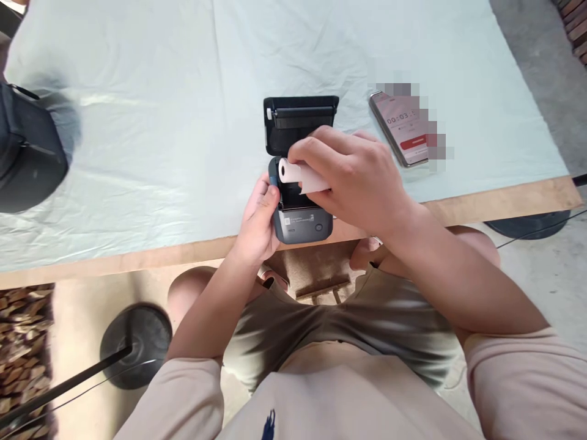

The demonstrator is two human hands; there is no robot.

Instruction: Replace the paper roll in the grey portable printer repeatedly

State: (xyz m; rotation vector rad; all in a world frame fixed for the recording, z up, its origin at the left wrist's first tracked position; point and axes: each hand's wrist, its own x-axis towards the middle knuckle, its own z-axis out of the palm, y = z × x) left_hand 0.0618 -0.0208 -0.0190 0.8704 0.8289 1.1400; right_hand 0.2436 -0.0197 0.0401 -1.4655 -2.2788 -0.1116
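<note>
A small dark grey label printer (302,227) sits near the table's front edge, its black lid (300,125) swung up and back. My left hand (262,220) grips the printer's left side, thumb along the rim. Between the fingers of my right hand (353,177) is a white paper roll (293,172), held over the printer's open compartment. Its hollow core faces left, and a loose flap of paper hangs from it. The right fingers hide the roll's far end and part of the compartment.
A phone (403,131) showing a running timer lies to the right on the pale cloth (151,122). At the far left stands a black bag (27,150). The wooden table edge (495,198) runs before my knees; a round black stand base (136,345) is on the floor.
</note>
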